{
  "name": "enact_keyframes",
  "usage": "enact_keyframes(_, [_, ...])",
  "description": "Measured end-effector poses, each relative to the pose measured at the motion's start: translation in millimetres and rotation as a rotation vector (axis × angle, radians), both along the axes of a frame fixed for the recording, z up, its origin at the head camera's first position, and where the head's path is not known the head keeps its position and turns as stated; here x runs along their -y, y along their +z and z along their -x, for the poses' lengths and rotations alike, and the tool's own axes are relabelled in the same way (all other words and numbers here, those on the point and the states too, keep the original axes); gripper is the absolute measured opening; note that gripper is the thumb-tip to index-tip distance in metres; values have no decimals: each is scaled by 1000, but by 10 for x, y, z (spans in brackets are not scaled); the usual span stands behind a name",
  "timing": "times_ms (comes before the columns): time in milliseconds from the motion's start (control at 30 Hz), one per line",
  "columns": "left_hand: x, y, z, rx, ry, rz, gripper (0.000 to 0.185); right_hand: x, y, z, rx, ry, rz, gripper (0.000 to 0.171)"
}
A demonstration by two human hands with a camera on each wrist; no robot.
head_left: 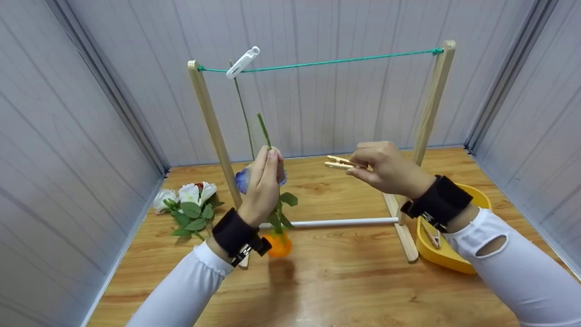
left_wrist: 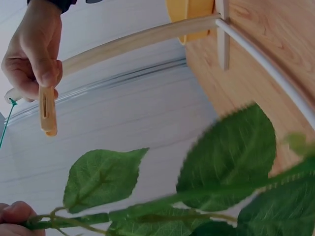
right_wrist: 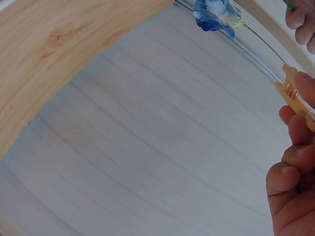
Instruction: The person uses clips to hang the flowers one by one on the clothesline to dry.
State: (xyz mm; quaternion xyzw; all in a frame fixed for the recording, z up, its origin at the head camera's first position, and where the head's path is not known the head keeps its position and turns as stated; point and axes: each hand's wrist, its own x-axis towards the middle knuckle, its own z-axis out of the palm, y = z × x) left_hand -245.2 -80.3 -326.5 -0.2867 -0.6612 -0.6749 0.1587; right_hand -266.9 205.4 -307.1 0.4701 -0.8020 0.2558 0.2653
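My left hand (head_left: pixel 263 184) grips the green stem (head_left: pixel 263 127) of an artificial orange flower (head_left: pixel 278 245), which hangs head down below the hand. Its leaves (left_wrist: pixel 231 152) fill the lower part of the left wrist view. In my right hand (head_left: pixel 386 168) a light wooden clothespin (head_left: pixel 340 162) is pinched between thumb and fingers, pointing left toward the other hand. Behind my left hand a blue flower (right_wrist: pixel 216 17) hangs upside down, its thin stem (head_left: pixel 244 109) held on the green line (head_left: pixel 336 61) by a white clothespin (head_left: pixel 243 62). My left hand partly hides that bloom in the head view.
Wooden posts (head_left: pixel 435 104) carry the line, and a white rod (head_left: pixel 345 223) joins them low down. White flowers (head_left: pixel 188 194) with leaves lie at the left. A yellow basin (head_left: pixel 447 261) holding a clothespin (head_left: pixel 431 236) stands at the right, partly under my right arm.
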Motion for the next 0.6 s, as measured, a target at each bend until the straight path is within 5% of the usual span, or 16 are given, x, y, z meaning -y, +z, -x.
enact_keyframes(600, [-317, 341, 296, -1, -72, -71, 32, 15, 447, 189, -35, -32, 95, 4])
